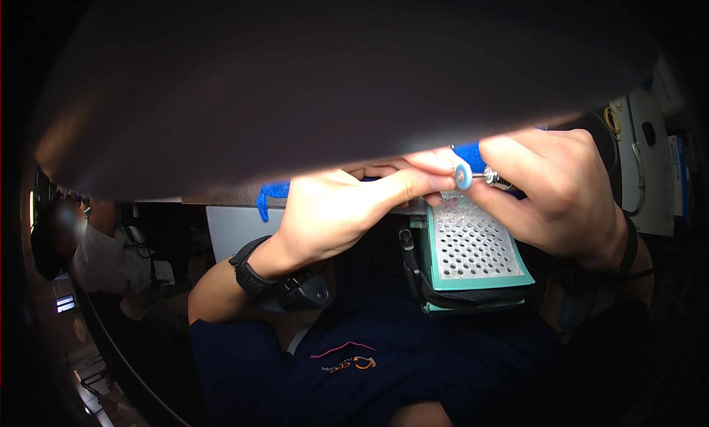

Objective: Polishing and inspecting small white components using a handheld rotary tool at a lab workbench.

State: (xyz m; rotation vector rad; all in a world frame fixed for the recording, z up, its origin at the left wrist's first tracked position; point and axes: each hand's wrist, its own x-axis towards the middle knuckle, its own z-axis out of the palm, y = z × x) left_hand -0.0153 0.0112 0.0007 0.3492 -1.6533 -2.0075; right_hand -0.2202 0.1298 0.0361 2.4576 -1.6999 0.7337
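My right hand [554, 198] grips a slim metal rotary handpiece [496, 179] with a small round blue-white wheel [463, 176] at its tip. My left hand [340, 213] reaches in from the left, a black watch on its wrist. Its thumb and fingertips are pinched together right against the wheel, and whatever lies between them is hidden. Both hands hover just above a teal tray [480, 283] that holds a perforated metal plate [469, 242].
A large dark blurred shape [332, 80] covers the upper half of the view. Blue material [272, 192] hangs at the bench edge. White equipment with a yellow cable [635, 154] stands at the right. A person in a white top [103, 257] sits far left. My dark blue clothing fills the bottom.
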